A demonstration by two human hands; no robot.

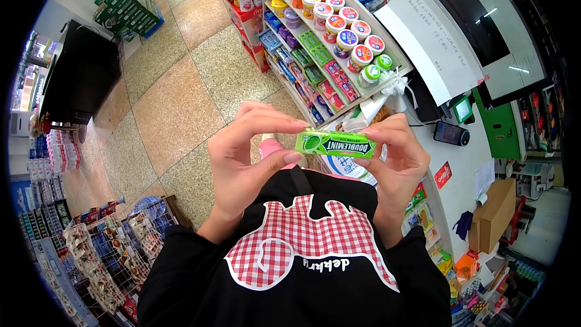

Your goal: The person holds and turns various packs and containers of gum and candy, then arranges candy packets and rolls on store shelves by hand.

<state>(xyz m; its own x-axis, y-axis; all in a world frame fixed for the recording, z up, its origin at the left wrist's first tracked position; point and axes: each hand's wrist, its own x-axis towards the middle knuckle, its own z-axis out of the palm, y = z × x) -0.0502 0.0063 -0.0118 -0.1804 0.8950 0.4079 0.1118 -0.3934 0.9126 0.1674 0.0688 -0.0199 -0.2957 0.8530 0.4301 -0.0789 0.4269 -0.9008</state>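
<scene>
A green Doublemint gum pack [334,145] is held level in front of my chest, its printed side toward the camera. My left hand [251,160] pinches one end between thumb and forefinger. The opposite end is gripped the same way by my right hand [396,160]. Part of a white printed bag [345,166] shows behind and below the pack. Beyond it stands a candy rack [315,54] with tubs of gum on top and flat packs in rows beneath.
To the right, a white counter [451,145] carries a phone [451,134], a payment device [463,110] and a cardboard box [493,215]. Tiled floor [175,103] runs along the left. A wire rack [112,254] of hanging packets stands at lower left, a black screen [82,72] at upper left.
</scene>
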